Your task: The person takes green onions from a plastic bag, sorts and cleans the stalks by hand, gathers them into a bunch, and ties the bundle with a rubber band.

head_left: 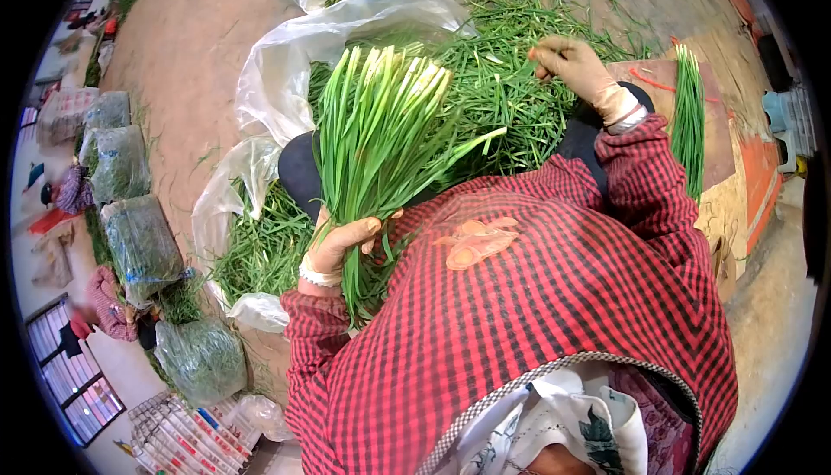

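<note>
The left hand point(346, 240) is clasping garlic chives point(370, 120) in its fingers, likely keeping them aligned; the right hand point(573, 67) is holding its own curled, any pinch unclear.

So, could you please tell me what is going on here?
The person holds a bunch of green stalks in the left hand, pale ends pointing away. The right hand, loosely curled, is over a heap of loose greens; whether it holds anything is unclear. Another bunch lies on a board to the right.
</note>
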A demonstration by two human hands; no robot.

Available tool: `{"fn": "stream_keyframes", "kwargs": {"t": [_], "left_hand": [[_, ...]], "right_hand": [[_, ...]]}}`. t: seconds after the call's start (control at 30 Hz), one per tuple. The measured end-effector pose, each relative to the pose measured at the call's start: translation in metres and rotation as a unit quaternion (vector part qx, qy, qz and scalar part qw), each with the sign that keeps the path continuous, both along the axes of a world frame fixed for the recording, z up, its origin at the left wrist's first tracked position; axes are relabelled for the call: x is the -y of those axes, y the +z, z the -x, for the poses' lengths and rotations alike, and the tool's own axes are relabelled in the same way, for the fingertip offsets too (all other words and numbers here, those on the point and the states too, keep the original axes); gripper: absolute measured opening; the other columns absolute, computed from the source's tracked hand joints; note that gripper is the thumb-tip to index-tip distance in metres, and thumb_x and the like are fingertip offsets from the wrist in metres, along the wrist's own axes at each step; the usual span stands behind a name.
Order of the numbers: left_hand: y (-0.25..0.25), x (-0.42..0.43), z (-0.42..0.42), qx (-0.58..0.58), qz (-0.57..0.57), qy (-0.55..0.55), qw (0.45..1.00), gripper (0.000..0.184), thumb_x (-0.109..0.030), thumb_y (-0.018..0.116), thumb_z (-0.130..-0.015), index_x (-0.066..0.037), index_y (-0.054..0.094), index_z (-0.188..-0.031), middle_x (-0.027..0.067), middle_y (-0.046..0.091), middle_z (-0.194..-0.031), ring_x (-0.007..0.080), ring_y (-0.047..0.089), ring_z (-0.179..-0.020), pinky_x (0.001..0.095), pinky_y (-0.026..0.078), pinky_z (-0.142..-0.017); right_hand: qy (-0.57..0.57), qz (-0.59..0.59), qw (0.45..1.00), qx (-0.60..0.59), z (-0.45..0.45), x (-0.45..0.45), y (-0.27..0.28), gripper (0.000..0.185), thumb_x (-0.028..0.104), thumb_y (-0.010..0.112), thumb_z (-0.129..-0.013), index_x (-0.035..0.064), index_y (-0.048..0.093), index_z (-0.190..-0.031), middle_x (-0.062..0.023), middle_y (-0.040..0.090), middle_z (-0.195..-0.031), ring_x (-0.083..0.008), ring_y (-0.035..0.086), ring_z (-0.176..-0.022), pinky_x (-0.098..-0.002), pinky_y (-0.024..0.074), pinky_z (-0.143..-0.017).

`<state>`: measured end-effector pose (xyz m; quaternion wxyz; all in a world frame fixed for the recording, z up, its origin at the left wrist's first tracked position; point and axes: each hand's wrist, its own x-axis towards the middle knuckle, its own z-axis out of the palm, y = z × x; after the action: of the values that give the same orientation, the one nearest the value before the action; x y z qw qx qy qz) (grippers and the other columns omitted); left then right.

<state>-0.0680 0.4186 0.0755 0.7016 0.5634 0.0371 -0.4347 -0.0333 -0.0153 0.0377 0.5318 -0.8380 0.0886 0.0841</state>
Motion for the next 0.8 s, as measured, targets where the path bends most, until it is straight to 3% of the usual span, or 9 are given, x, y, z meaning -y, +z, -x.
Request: {"fn": "stream_keyframes", "kwargs": {"t": [0.03,0.13,0.23,0.37,0.53,0.57,0.63,0.7,0.8], "left_hand": [[0.003,0.002,-0.001,-0.003,0.005,0.021,1.0,0.045,-0.013,0.07,-0.073,0.004,0.056,-0.113,0.0191,0.069,-0.096,0.009,0.052,-0.053,0.0197,0.041,-0.046],[0.017,0.011,-0.004,0.001,-0.019,0.027,0.999,0.042,-0.011,0.07,-0.074,0.003,0.057,-0.112,0.0156,0.069,-0.092,0.009,0.052,-0.053,0.0204,0.041,-0.047],[0.014,0.014,-0.002,0.032,-0.035,0.013,0.999,0.04,-0.009,0.071,-0.075,0.001,0.058,-0.111,0.0101,0.067,-0.087,0.009,0.051,-0.052,0.0208,0.04,-0.046],[0.03,0.017,-0.003,0.094,-0.05,-0.038,0.994,0.032,-0.006,0.071,-0.072,-0.001,0.06,-0.102,0.0035,0.062,-0.078,0.008,0.053,-0.059,0.0226,0.042,-0.051],[0.008,0.013,0.004,0.216,-0.108,-0.097,0.966,0.032,0.001,0.068,-0.079,0.002,0.06,-0.11,0.0025,0.068,-0.098,0.0073,0.058,-0.087,0.025,0.048,-0.08],[0.008,0.013,0.004,0.212,-0.106,-0.098,0.966,0.032,0.001,0.068,-0.079,0.002,0.06,-0.11,0.0025,0.068,-0.098,0.0073,0.058,-0.087,0.025,0.048,-0.08],[0.01,0.01,0.003,0.307,-0.162,-0.127,0.929,0.046,-0.008,0.069,-0.079,-0.001,0.058,-0.122,0.0095,0.068,-0.108,0.0132,0.064,-0.096,0.0262,0.049,-0.085],[0.009,0.005,0.001,0.368,-0.209,-0.134,0.896,0.049,-0.012,0.069,-0.08,-0.011,0.057,-0.127,0.011,0.068,-0.109,0.0217,0.067,-0.096,0.0286,0.051,-0.082],[0.01,0.004,-0.002,0.491,-0.272,-0.16,0.812,0.056,-0.014,0.068,-0.077,-0.019,0.054,-0.131,0.006,0.069,-0.097,0.0257,0.068,-0.085,0.0325,0.054,-0.072]], "right_hand": [[0.058,0.161,0.985,-0.033,0.0,0.005,-0.002,0.062,0.045,0.064,-0.087,-0.0025,0.054,-0.125,-0.0178,0.063,-0.113,-0.0232,0.063,-0.099,-0.0355,0.051,-0.083],[0.095,-0.06,0.992,-0.064,0.004,-0.027,0.011,0.085,0.047,0.063,-0.087,0.0039,0.02,-0.147,-0.017,0.03,-0.149,-0.0287,0.04,-0.131,-0.0336,0.0483,-0.094],[0.208,-0.24,0.943,-0.094,0.011,-0.087,0.046,0.067,0.038,0.063,-0.089,0.0058,0.035,-0.142,-0.0136,0.05,-0.132,-0.0224,0.058,-0.108,-0.0312,0.0532,-0.08],[0.195,-0.182,0.946,-0.185,0.008,-0.097,0.042,0.028,0.018,0.061,-0.09,0.0047,0.06,-0.114,-0.0019,0.064,-0.076,-0.0059,0.055,-0.052,-0.021,0.0476,-0.048],[0.208,0.0,0.978,-0.005,0.014,-0.071,-0.007,0.02,0.016,0.057,-0.09,0.0081,0.064,-0.106,-0.0051,0.067,-0.081,-0.0137,0.061,-0.058,-0.0278,0.051,-0.058],[0.193,0.103,0.968,0.123,0.015,-0.06,-0.023,0.019,0.016,0.057,-0.089,0.0095,0.064,-0.105,-0.0067,0.068,-0.083,-0.0175,0.063,-0.063,-0.0307,0.0523,-0.063],[0.041,0.135,0.981,-0.136,0.005,-0.04,0.01,0.024,0.026,0.06,-0.088,0.0118,0.065,-0.107,-0.01,0.069,-0.094,-0.028,0.065,-0.086,-0.0355,0.051,-0.079],[0.118,0.364,0.919,-0.093,0.001,0.0,0.006,0.037,0.034,0.063,-0.086,0.0112,0.063,-0.114,-0.0124,0.066,-0.103,-0.0278,0.064,-0.092,-0.036,0.0498,-0.085],[0.099,0.324,0.939,0.066,0.0,-0.027,0.05,0.052,0.041,0.067,-0.082,0.0088,0.059,-0.121,-0.0141,0.061,-0.117,-0.0279,0.06,-0.104,-0.0355,0.0466,-0.092]]}}
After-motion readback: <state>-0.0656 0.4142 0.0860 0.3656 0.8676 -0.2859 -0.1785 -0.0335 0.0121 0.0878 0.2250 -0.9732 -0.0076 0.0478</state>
